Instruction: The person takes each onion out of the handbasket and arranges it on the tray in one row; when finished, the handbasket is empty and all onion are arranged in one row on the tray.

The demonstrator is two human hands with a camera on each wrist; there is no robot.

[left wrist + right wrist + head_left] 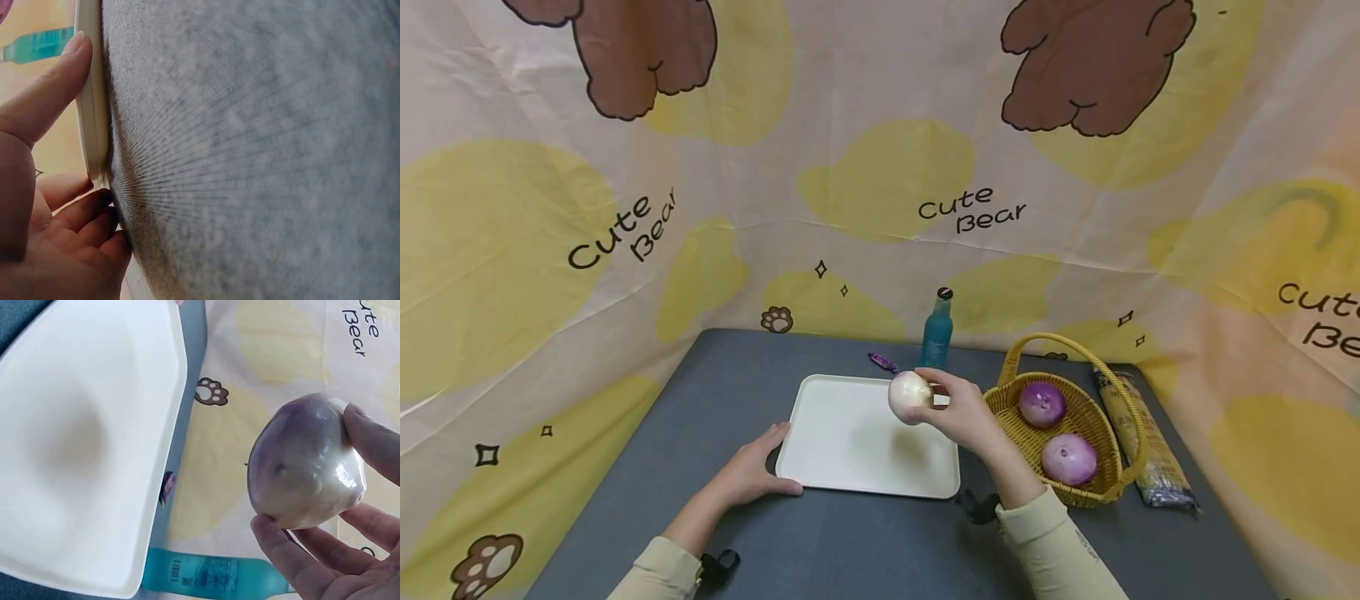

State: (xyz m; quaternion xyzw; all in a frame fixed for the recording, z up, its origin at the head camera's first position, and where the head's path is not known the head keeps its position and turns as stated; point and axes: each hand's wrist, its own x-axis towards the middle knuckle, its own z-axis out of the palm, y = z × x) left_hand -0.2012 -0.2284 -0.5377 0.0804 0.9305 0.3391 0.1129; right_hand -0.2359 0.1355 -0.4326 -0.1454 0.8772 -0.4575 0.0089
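Closest to the head camera are your two cream fabric sleeves [1063, 546]. Your right hand [966, 412] pinches a round, glossy white-and-purple onion [910, 397] between thumb and fingertips, raised above the far right part of a white rectangular low-rimmed tray [842, 433]. Your left hand [751, 467] is relaxed at the tray's near left corner, thumb along the near edge, fingers at the left side.

That skin looks slick and only your fingertips bear on it, so the onion could slip; dropped, its round body could roll over the low rim. A push from your left hand might skid the tray across the grey tabletop [647, 467]. Swing your right hand too far forward and you could topple the blue glass-like bottle [937, 337] beyond the tray.

As for looks, your onion is mostly pearly white in the head view; the right wrist view shows purple shading, a bright highlight and one small dark blemish.
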